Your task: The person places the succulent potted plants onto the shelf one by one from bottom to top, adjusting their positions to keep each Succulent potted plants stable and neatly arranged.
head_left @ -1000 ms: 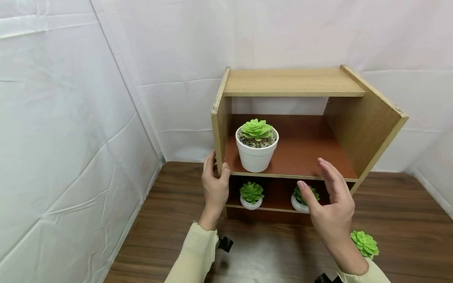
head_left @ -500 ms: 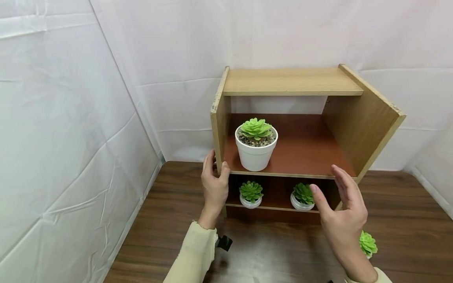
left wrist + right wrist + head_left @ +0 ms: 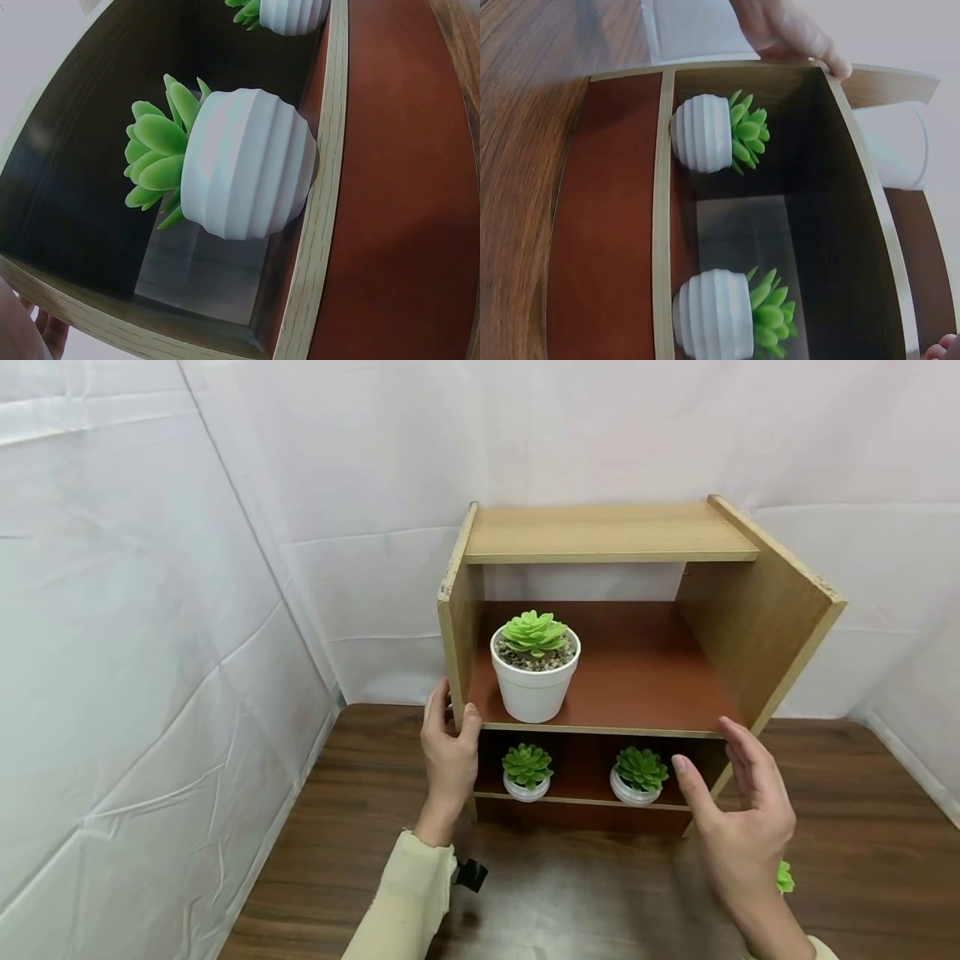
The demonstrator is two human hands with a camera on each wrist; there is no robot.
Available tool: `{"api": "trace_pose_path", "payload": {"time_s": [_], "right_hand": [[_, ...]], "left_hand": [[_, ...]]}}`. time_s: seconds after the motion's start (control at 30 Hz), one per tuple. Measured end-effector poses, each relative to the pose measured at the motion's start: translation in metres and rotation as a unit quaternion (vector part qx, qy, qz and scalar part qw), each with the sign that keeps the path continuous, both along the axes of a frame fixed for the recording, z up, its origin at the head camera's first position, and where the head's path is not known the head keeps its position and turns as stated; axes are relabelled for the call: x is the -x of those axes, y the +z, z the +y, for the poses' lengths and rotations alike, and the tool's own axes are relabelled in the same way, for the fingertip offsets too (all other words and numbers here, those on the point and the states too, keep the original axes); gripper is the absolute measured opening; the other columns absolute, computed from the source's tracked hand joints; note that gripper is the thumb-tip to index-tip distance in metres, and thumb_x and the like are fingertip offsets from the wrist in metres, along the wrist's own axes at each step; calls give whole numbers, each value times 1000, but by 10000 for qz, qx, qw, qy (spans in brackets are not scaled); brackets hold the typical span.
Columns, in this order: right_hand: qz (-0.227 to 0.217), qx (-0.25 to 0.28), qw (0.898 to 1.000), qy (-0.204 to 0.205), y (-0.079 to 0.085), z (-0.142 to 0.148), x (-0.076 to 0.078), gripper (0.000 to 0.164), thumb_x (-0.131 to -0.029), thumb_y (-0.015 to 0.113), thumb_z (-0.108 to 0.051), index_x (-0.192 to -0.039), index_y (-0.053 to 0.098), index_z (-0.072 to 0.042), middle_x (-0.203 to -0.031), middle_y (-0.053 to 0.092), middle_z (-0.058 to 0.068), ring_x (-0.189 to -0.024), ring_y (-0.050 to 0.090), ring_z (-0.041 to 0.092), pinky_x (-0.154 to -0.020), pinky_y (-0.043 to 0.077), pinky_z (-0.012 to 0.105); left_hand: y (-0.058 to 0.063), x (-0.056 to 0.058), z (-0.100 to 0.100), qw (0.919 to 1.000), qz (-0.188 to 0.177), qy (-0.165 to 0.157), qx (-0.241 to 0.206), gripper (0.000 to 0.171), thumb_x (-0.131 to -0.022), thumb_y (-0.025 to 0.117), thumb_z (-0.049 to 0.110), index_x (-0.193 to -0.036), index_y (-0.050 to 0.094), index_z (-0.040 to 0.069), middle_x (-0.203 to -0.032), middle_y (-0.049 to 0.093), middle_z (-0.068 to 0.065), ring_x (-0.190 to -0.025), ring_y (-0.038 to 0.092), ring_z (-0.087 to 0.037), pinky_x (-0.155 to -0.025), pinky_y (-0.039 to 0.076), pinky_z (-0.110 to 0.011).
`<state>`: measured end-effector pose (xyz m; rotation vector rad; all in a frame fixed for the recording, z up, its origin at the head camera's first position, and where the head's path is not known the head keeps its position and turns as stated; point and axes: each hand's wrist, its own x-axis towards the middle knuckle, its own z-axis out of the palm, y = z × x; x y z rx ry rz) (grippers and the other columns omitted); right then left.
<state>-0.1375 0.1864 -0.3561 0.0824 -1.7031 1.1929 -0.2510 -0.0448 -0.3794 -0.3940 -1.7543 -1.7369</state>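
Note:
My left hand [image 3: 450, 756] grips the front edge of the left side panel of a wooden shelf unit [image 3: 611, 535], thumb in front and fingers outside. In the right wrist view the left thumb [image 3: 832, 60] rests on the panel's edge. My right hand [image 3: 746, 818] is held apart from the shelf's lower right front, fingers spread from the thumb, holding nothing. A large white pot with a succulent [image 3: 534, 681] stands on the upper board, left. Below it, two ribbed white pots with green succulents, the left one [image 3: 527, 772] and the right one [image 3: 638, 775], sit in the lower compartment.
Another green succulent [image 3: 784, 877] is mostly hidden behind my right wrist. The shelf stands on a dark wood table [image 3: 360, 827]. White sheeting [image 3: 360, 460] hangs behind and to the left.
My right hand has moved right and slightly down, uncovering the lower right succulent and covering most of the one on the table. The left hand keeps its grip on the side panel.

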Motion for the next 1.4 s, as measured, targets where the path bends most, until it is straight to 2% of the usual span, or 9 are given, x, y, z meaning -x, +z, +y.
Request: {"api": "trace_pose_path", "payload": {"time_s": [0.17, 0.37, 0.63, 0.8, 0.93, 1.03, 1.2, 1.4], "right_hand": [[-150, -127, 9997, -139, -6, 8, -2, 49, -78, 75, 9, -125, 60, 12, -123, 59, 28, -120, 56, 26, -101, 40, 31], [-120, -119, 9993, -345, -27, 39, -4, 50, -77, 77, 8, -125, 61, 10, -123, 59, 25, -119, 56, 26, -101, 40, 30], [-693, -346, 9952, -598, -42, 62, -14, 58, -78, 78, 5, -133, 59, 2, -130, 59, 16, -125, 52, 25, -102, 39, 30], [-855, -413, 9930, -696, -45, 66, -17, 60, -78, 78, 4, -134, 59, 0, -131, 58, 15, -125, 52, 24, -102, 38, 29], [-872, -295, 9925, -800, -47, 67, -17, 60, -75, 80, 6, -132, 62, -3, -129, 59, 15, -123, 54, 21, -100, 40, 27], [-899, -209, 9919, -878, -42, 60, -20, 60, -74, 80, 7, -130, 63, -2, -127, 59, 17, -121, 55, 18, -100, 40, 26], [-1080, -135, 9886, -1036, -32, 51, -29, 60, -73, 81, 8, -129, 63, 0, -125, 60, 17, -120, 56, 16, -99, 40, 25], [-1403, -86, 9825, -1224, -56, 73, -25, 67, -68, 85, 6, -131, 63, -6, -127, 60, 10, -120, 55, 12, -99, 40, 23]], "left_hand": [[-1, -1, -5, 9999, 9, 172, -5, 45, -89, 54, -9, -134, 50, -12, -119, 55, -25, -90, 55, -35, -72, 47, -35], [0, -1, -1, 9999, -61, -75, 80, 46, -92, 53, -7, -137, 48, -11, -123, 54, -24, -91, 55, -30, -72, 47, -29], [0, -3, 0, 9998, -172, -97, 39, 46, -92, 53, -7, -138, 49, -9, -123, 54, -23, -92, 55, -34, -72, 47, -30], [0, -2, 0, 9998, -138, -121, 22, 45, -92, 53, -6, -137, 49, -9, -122, 55, -23, -92, 56, -35, -73, 48, -33], [-18, 13, 0, 9999, -82, -84, -23, 47, -93, 55, 0, -140, 50, -3, -125, 55, -17, -94, 56, -31, -74, 49, -35], [-31, 23, -1, 10000, -69, -56, -34, 49, -94, 55, 6, -143, 49, 3, -127, 55, -12, -95, 56, -29, -74, 49, -35], [-31, 24, -1, 9999, -87, -77, 24, 49, -95, 55, 5, -143, 49, 4, -126, 55, -12, -94, 56, -29, -72, 49, -33], [-28, 22, 0, 9999, -84, -69, 41, 49, -94, 55, -2, -142, 47, -4, -126, 54, -19, -95, 55, -34, -73, 48, -41]]}}
